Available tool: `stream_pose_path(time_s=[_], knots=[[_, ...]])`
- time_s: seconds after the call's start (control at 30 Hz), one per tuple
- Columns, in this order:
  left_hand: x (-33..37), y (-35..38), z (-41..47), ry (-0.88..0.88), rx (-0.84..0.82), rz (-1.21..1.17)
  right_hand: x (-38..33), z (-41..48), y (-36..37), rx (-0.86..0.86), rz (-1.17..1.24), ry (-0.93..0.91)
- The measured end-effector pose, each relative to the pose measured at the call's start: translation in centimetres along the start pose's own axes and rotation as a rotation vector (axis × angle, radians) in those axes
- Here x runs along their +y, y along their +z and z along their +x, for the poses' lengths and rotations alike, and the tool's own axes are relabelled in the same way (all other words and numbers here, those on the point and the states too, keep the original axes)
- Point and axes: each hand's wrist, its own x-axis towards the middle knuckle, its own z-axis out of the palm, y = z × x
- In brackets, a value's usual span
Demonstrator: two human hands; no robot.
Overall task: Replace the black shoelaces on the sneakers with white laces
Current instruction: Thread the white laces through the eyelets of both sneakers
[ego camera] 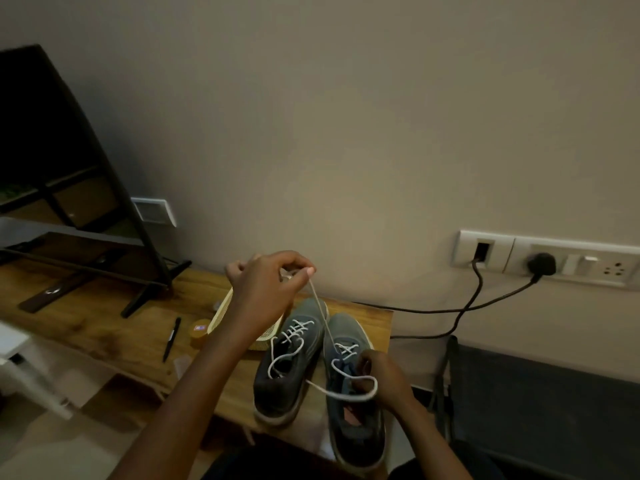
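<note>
The person's left hand (270,285) is lifted up above the surface, and its fingers (308,270) pinch one end of the thin white lace (320,308), pulling it tight like a string. The lace runs down to the right grey sneaker (353,410), made of soft cloth with a pale sole. The right hand (381,375) sits on that shoe with its fingers curled round the top by the lace holes, holding it steady. The other end of the lace lies in a loose loop by that hand. I think only the holes nearest the toe are laced on this shoe. The left grey sneaker (291,358) just beside it looks all laced in white, with its ends loose. To do this step well, I would pull gently until the lace is flat and snug, hold the shoe down so it does not slide, and keep both ends the same length. Both shoes stand at the right end of the brown wooden surface (104,327), and the right shoe's heel pokes over the near edge. A woven yellow basket (266,336) sits behind the shoes, then a small round yellow tub (201,332) and a black pen (172,337) toward the middle. A big dark flat screen (69,150) stands at the left end. On the plain wall, a white socket strip (547,258) has a black plug in it.
</note>
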Motion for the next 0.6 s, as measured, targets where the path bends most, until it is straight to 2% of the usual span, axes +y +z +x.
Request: stream_pose_path(time_s=[0.17, 0.37, 0.5, 0.6], knots=[[2.1, -1.7, -2.8, -0.014, 0.100, -0.257, -0.7, -0.2, 0.4, 0.040, -0.033, 0.052], [1.5, -1.0, -5.4, -0.283, 0.177, -0.895, -0.8, 0.1, 1.0, 0.074, -0.043, 0.059], [-0.3, 1.0, -6.0, -0.329, 0.338, -0.935, 0.0, 1.1, 2.0, 0.073, -0.058, 0.084], [-1.5, 4.1, -5.9, -0.321, 0.298, -0.753, 0.0, 1.3, 1.7, 0.064, -0.049, 0.082]])
